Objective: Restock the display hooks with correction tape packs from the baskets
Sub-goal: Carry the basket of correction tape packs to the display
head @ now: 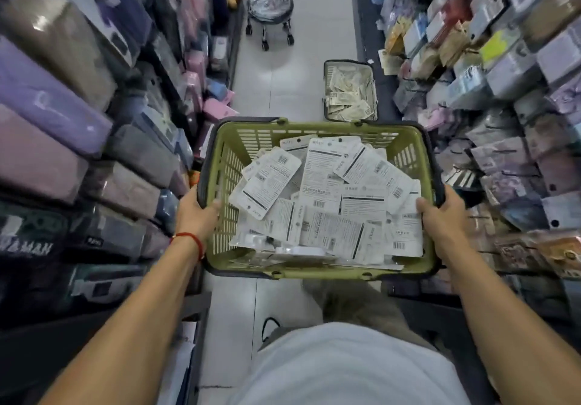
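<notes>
I hold an olive-green plastic basket in the air over the aisle floor, in front of my body. It is full of white correction tape packs, most lying with their printed backs up. My left hand grips the basket's left rim, thumb inside. My right hand grips the right rim the same way. A second, grey basket with more packs stands on the floor ahead, against the right-hand shelving. The display hooks themselves are hidden among the hanging goods on the right.
Shelves line both sides of a narrow aisle: soft pouches and cases on the left, hanging stationery packs on the right. A low wheeled stool stands farther down the tiled floor. My legs are under the basket.
</notes>
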`<action>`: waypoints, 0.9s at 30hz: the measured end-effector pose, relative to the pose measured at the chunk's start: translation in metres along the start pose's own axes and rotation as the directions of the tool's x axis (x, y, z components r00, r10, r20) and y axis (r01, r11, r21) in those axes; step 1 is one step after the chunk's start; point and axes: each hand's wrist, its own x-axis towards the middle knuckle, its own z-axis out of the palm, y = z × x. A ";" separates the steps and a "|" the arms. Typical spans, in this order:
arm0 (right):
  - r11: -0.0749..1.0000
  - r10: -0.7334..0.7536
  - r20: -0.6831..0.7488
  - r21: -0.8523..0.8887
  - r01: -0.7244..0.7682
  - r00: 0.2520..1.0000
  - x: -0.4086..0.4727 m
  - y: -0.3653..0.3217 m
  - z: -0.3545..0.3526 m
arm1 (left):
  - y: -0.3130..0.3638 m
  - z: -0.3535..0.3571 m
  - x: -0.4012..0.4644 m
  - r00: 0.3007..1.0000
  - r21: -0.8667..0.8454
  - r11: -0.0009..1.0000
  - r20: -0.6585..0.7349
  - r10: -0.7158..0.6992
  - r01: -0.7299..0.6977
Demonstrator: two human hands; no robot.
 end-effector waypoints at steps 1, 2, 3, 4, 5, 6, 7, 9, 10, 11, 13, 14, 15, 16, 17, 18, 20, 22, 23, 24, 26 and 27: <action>1.000 0.017 0.000 0.026 -0.017 1.000 0.024 -0.011 0.011 | 0.014 0.008 0.025 1.000 0.015 1.000 0.005 -0.012 0.012; 0.998 0.029 0.008 0.053 -0.029 1.000 0.049 -0.022 0.021 | 0.028 0.016 0.050 1.000 0.033 0.999 0.006 -0.026 0.025; 0.997 0.034 0.020 0.071 -0.035 0.999 0.073 -0.033 0.032 | 0.042 0.025 0.073 0.999 0.047 0.998 -0.001 -0.035 0.035; 0.997 0.030 0.033 0.075 -0.033 0.999 0.099 -0.044 0.041 | 0.056 0.033 0.098 0.999 0.056 0.998 -0.017 -0.039 0.039; 0.997 0.023 0.044 0.067 -0.026 0.999 0.126 -0.056 0.048 | 0.072 0.042 0.121 0.999 0.065 0.997 -0.031 -0.034 0.036; 0.998 0.019 0.047 0.053 -0.022 0.999 0.150 -0.067 0.054 | 0.088 0.050 0.143 0.999 0.072 0.997 -0.036 -0.027 0.030; 0.999 0.019 0.046 0.047 -0.021 0.999 0.175 -0.080 0.060 | 0.106 0.059 0.164 0.999 0.074 0.997 -0.035 -0.018 0.020; 0.999 0.029 0.056 0.029 -0.031 0.998 0.223 -0.109 0.072 | 0.140 0.075 0.208 0.999 0.046 0.999 -0.026 -0.028 0.029; 0.999 0.032 0.056 0.021 -0.033 0.998 0.246 -0.124 0.078 | 0.154 0.082 0.230 0.999 0.037 0.999 -0.024 -0.038 0.039; 0.999 0.029 0.051 0.019 -0.030 0.998 0.269 -0.140 0.084 | 0.169 0.089 0.252 0.999 0.037 0.999 -0.021 -0.036 0.037; 1.000 0.018 0.033 0.014 -0.019 0.999 0.313 -0.172 0.098 | 0.195 0.101 0.298 0.999 0.033 0.999 -0.017 -0.029 0.030; 1.000 0.011 0.026 0.019 -0.011 1.000 0.335 -0.187 0.105 | 0.209 0.108 0.323 1.000 0.022 0.999 -0.015 -0.026 0.026; 1.000 0.006 0.028 0.026 -0.007 1.000 0.356 -0.201 0.114 | 0.222 0.115 0.349 1.000 0.006 1.000 -0.010 -0.021 0.022; 1.000 0.011 0.029 0.024 -0.011 1.000 0.377 -0.215 0.122 | 0.236 0.123 0.376 1.000 -0.012 1.000 -0.001 -0.015 0.015; 1.000 0.020 0.020 0.017 -0.020 1.000 0.399 -0.229 0.132 | 0.249 0.130 0.405 1.000 -0.027 1.000 0.013 -0.008 0.008; 1.000 0.026 0.007 0.013 -0.026 1.000 0.420 -0.243 0.143 | 0.260 0.137 0.436 1.000 -0.031 0.999 0.028 -0.005 0.006; 0.999 0.024 -0.026 0.024 -0.024 0.999 0.460 -0.273 0.166 | 0.285 0.149 0.501 0.998 -0.013 1.000 0.069 0.002 -0.001; 0.999 0.041 -0.074 0.024 -0.040 0.996 0.493 -0.304 0.185 | 0.314 0.163 0.565 0.993 0.002 1.000 0.120 0.002 -0.002; 0.998 0.052 -0.100 0.028 -0.050 0.994 0.507 -0.319 0.193 | 0.330 0.170 0.594 0.990 0.007 1.000 0.143 0.007 -0.008; 0.998 0.056 -0.127 0.026 -0.053 0.990 0.521 -0.334 0.201 | 0.347 0.177 0.623 0.986 0.010 1.000 0.164 0.016 -0.018; 0.997 0.072 -0.163 0.029 -0.068 0.984 0.555 -0.365 0.218 | 0.382 0.193 0.681 0.978 0.014 1.000 0.205 0.025 -0.028; 0.995 0.093 -0.167 0.047 -0.086 0.982 0.571 -0.378 0.226 | 0.398 0.202 0.708 0.975 0.015 0.999 0.219 0.025 -0.029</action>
